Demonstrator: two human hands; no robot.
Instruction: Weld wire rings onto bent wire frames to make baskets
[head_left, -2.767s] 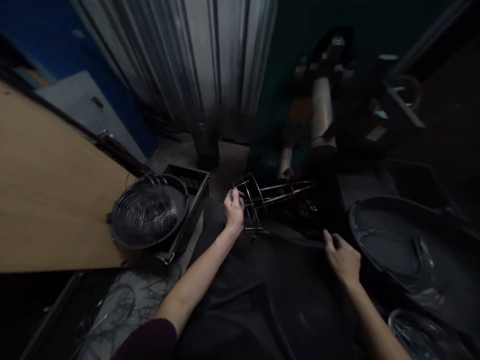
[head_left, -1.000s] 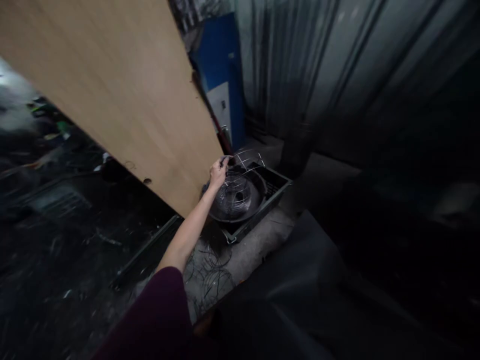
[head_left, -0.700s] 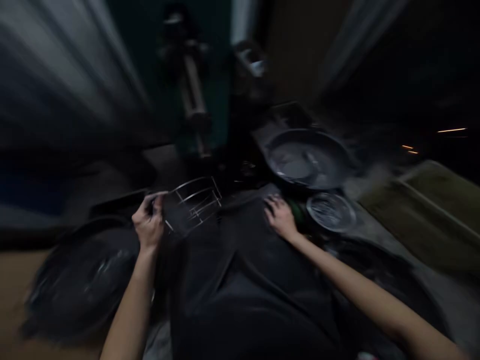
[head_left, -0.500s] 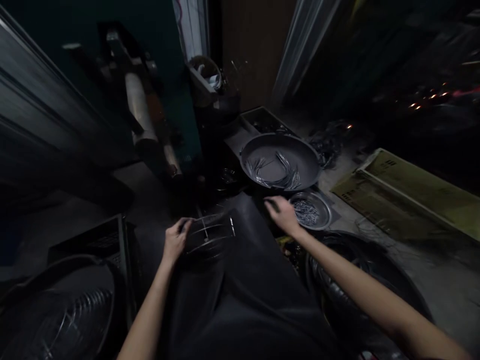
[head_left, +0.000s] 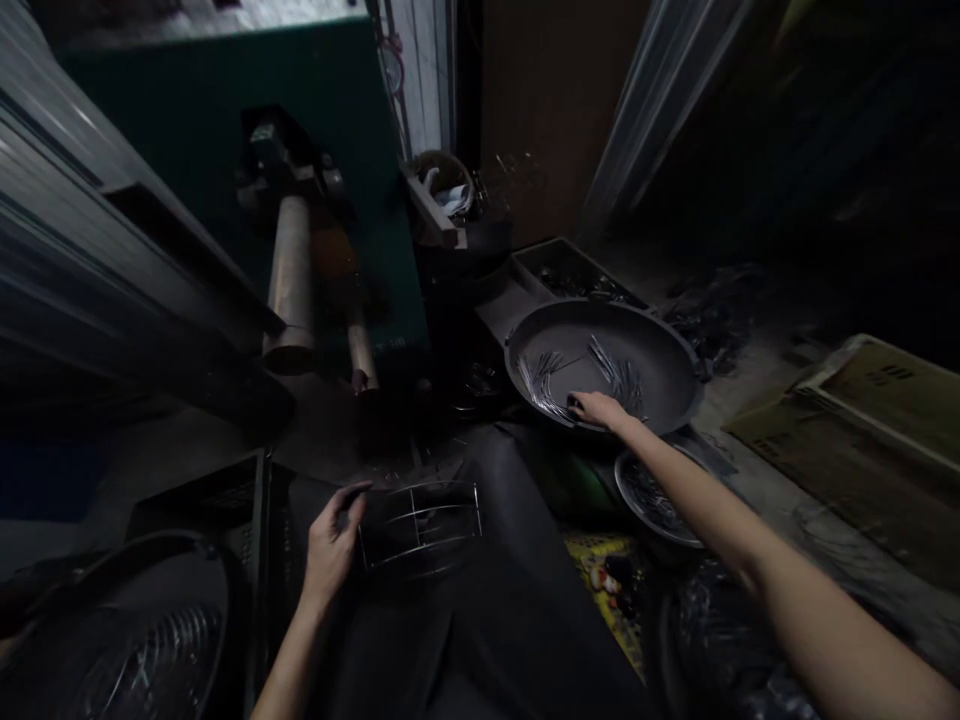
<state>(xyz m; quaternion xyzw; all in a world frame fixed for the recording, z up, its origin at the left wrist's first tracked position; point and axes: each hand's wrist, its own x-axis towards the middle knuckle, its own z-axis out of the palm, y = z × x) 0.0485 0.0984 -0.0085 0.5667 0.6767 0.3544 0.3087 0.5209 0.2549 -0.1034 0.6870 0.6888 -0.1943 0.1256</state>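
Note:
My left hand [head_left: 332, 545] grips one end of a small wire frame [head_left: 420, 518] made of thin metal rods, held over my dark-clothed lap. My right hand [head_left: 598, 408] reaches out into a large dark round pan [head_left: 667, 350] and rests, fingers down, on a bundle of bent metal wires [head_left: 551, 385] lying in it. Whether those fingers have closed on a wire is hard to make out in the dim light.
A smaller metal bowl of short wire pieces [head_left: 645, 490] sits below the pan. A green machine with a metal cylinder [head_left: 289, 280] stands ahead. A dark pan of wire [head_left: 135, 640] on a black crate [head_left: 247, 500] is at lower left. Flat cardboard [head_left: 862, 400] lies at right.
My view swung from the left pan and wooden board to the right. My left hand carried the wire frame onto my lap. My right hand moved from the small bowl up into the big pan.

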